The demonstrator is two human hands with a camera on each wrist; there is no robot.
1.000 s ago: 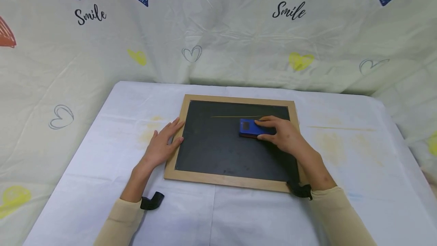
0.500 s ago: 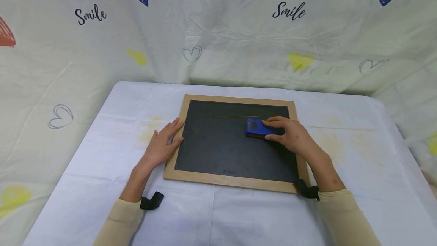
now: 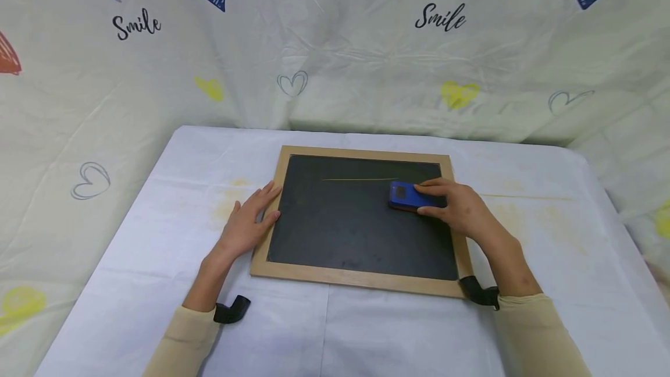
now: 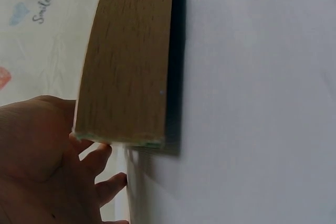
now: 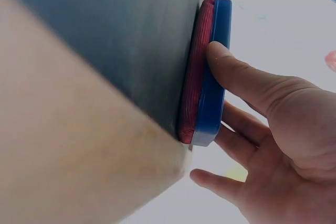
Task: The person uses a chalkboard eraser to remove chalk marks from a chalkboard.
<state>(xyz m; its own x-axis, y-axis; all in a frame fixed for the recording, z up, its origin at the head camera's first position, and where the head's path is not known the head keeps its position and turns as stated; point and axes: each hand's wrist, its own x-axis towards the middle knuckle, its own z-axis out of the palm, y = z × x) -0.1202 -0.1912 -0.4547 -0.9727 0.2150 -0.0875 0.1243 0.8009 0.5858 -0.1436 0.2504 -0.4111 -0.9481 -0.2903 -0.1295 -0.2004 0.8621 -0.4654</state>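
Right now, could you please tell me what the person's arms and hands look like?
The left hand and right hand are bare, with no gloves or rings showing. The left sleeve and right sleeve are plain beige and stop short of the wrists. A bent black left wrist piece and similar right wrist piece jut out by the sleeve edges.

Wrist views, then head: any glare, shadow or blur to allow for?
Left wrist: dim, the left hand shaded, a dark shadow beside the wooden frame; right wrist: white background washed out behind the eraser, faint pale sheen on the blackboard; head: fairly even light, no obvious motion blur.
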